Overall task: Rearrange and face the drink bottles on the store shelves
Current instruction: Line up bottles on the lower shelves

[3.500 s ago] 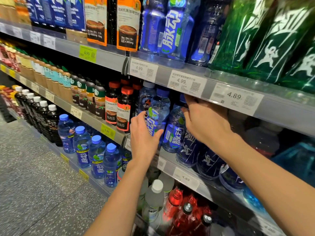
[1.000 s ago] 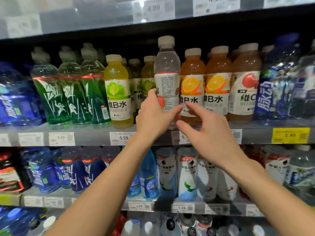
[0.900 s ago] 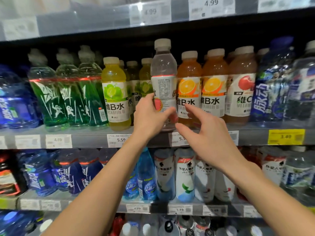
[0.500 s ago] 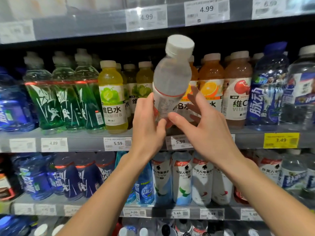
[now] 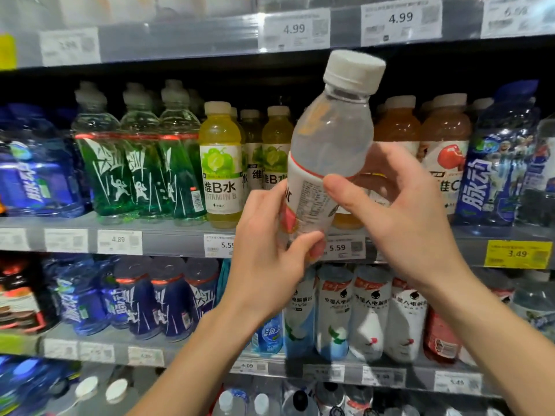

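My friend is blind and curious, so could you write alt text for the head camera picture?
Two bare hands hold a clear bottle with a white cap, tilted, in front of store shelves: the left hand grips its base, the right hand its label. Behind stand yellow bottles, green bottles and price tags.

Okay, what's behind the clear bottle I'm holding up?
Behind the clear bottle, orange-drink bottles stand on the shelf. The bottle and your right hand cover their labels, so the front-row spot it came from is hidden.
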Action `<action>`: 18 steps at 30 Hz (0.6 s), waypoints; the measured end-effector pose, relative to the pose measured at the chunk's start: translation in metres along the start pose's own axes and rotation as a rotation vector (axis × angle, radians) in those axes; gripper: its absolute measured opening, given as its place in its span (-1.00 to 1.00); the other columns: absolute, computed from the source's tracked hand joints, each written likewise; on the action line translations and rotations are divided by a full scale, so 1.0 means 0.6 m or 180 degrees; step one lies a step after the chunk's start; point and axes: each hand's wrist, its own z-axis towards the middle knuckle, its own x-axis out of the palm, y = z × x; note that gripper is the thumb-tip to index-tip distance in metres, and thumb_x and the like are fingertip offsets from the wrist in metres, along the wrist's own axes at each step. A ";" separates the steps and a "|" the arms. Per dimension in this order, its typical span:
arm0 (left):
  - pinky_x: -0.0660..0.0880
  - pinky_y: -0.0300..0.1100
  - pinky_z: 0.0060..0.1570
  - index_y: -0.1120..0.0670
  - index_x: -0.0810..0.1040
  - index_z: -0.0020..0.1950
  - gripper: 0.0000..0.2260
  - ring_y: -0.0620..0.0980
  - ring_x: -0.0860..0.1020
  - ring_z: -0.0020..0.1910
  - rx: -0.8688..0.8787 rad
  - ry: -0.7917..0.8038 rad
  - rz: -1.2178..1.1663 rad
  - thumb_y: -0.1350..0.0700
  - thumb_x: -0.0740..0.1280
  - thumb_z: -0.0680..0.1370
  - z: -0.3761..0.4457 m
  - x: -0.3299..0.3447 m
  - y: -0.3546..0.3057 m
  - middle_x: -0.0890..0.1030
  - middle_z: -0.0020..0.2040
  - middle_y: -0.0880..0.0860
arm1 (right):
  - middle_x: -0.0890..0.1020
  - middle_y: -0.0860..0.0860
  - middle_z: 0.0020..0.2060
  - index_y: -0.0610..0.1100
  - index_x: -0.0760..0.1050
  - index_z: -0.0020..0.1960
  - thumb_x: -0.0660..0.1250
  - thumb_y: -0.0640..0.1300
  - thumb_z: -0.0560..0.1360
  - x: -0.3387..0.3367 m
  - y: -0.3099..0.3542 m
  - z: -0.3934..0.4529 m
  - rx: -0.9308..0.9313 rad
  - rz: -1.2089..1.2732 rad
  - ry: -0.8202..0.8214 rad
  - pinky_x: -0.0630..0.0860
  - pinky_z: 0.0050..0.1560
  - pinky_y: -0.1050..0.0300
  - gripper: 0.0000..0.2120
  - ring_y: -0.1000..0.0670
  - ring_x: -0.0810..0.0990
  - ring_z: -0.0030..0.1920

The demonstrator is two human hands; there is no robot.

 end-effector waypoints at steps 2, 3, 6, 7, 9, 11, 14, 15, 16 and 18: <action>0.46 -0.27 0.02 -0.12 0.48 0.24 -0.61 -0.07 0.50 0.00 -0.0133 0.0110 -0.0146 0.06 0.44 0.43 -0.024 -0.012 0.004 0.50 0.00 0.06 | 0.63 0.16 0.11 -0.03 0.46 0.25 0.52 0.06 0.40 0.011 0.002 -0.008 0.0045 0.0247 0.0201 0.55 0.11 0.25 -0.51 0.19 0.60 0.15; 0.47 -0.24 0.04 -0.16 0.46 0.22 -0.60 -0.05 0.51 0.03 -0.0190 0.0172 -0.0187 0.06 0.44 0.43 -0.036 -0.018 0.007 0.51 0.02 0.07 | 0.61 0.15 0.15 -0.03 0.42 0.29 0.52 0.04 0.40 0.018 0.003 -0.012 0.0040 0.0334 0.0310 0.53 0.12 0.28 -0.47 0.19 0.59 0.19; 0.46 -0.20 0.07 -0.09 0.49 0.23 -0.61 -0.06 0.50 0.04 -0.0393 0.0327 -0.0132 0.06 0.44 0.41 -0.071 -0.038 0.023 0.51 0.03 0.06 | 0.61 0.14 0.18 -0.01 0.40 0.32 0.54 0.04 0.41 0.045 0.007 -0.028 0.0076 0.0437 0.0526 0.54 0.11 0.27 -0.44 0.15 0.59 0.21; 0.46 -0.19 0.08 -0.07 0.49 0.27 -0.57 -0.07 0.50 0.05 -0.0468 0.0386 -0.0112 0.05 0.44 0.41 -0.081 -0.044 0.029 0.51 0.04 0.05 | 0.63 0.15 0.13 -0.01 0.42 0.29 0.54 0.04 0.39 0.052 0.009 -0.033 0.0088 0.0444 0.0490 0.53 0.06 0.32 -0.46 0.17 0.60 0.17; 0.46 -0.16 0.12 -0.07 0.47 0.33 -0.53 -0.09 0.49 0.10 -0.0592 0.0528 -0.0096 0.05 0.45 0.43 -0.106 -0.057 0.041 0.51 0.07 0.01 | 0.65 0.16 0.07 -0.04 0.48 0.23 0.54 0.03 0.35 0.072 0.009 -0.048 0.0104 0.0391 0.0407 0.49 -0.01 0.40 -0.49 0.21 0.62 0.10; 0.47 -0.15 0.17 -0.07 0.45 0.33 -0.53 -0.16 0.48 0.15 -0.0764 0.0687 -0.0111 0.08 0.49 0.46 -0.135 -0.071 0.053 0.50 0.11 -0.06 | 0.66 0.14 0.05 -0.07 0.51 0.21 0.56 0.03 0.34 0.093 0.002 -0.069 0.0180 0.0329 0.0461 0.48 -0.04 0.41 -0.49 0.19 0.64 0.07; 0.47 -0.12 0.23 -0.08 0.42 0.33 -0.50 -0.19 0.50 0.21 -0.1004 0.0904 -0.0152 0.01 0.52 0.44 -0.184 -0.090 0.078 0.51 0.19 -0.13 | 0.67 0.17 0.01 -0.05 0.53 0.17 0.58 0.01 0.34 0.126 -0.019 -0.110 0.0381 0.0312 0.0561 0.49 -0.06 0.40 -0.54 0.19 0.65 0.03; 0.47 -0.11 0.24 -0.09 0.42 0.33 -0.48 -0.18 0.50 0.22 -0.1049 0.0943 -0.0127 -0.03 0.51 0.43 -0.200 -0.095 0.086 0.52 0.20 -0.14 | 0.68 0.17 0.00 -0.04 0.53 0.15 0.58 0.01 0.34 0.137 -0.026 -0.124 0.0433 0.0328 0.0585 0.49 -0.07 0.39 -0.55 0.19 0.65 0.02; 0.46 -0.10 0.24 -0.09 0.42 0.33 -0.47 -0.17 0.50 0.23 -0.1098 0.0968 -0.0112 -0.07 0.51 0.42 -0.215 -0.100 0.095 0.52 0.21 -0.14 | 0.68 0.19 -0.02 -0.03 0.54 0.14 0.59 0.01 0.34 0.147 -0.031 -0.137 0.0475 0.0346 0.0606 0.49 -0.07 0.39 -0.56 0.19 0.65 0.01; 0.46 -0.10 0.25 -0.08 0.41 0.34 -0.43 -0.16 0.50 0.25 -0.1228 0.0995 -0.0117 -0.10 0.54 0.40 -0.239 -0.109 0.110 0.52 0.22 -0.13 | 0.66 0.26 -0.05 0.03 0.52 0.09 0.58 0.03 0.31 0.169 -0.037 -0.161 0.0557 0.0365 0.0675 0.47 -0.09 0.43 -0.58 0.23 0.64 -0.02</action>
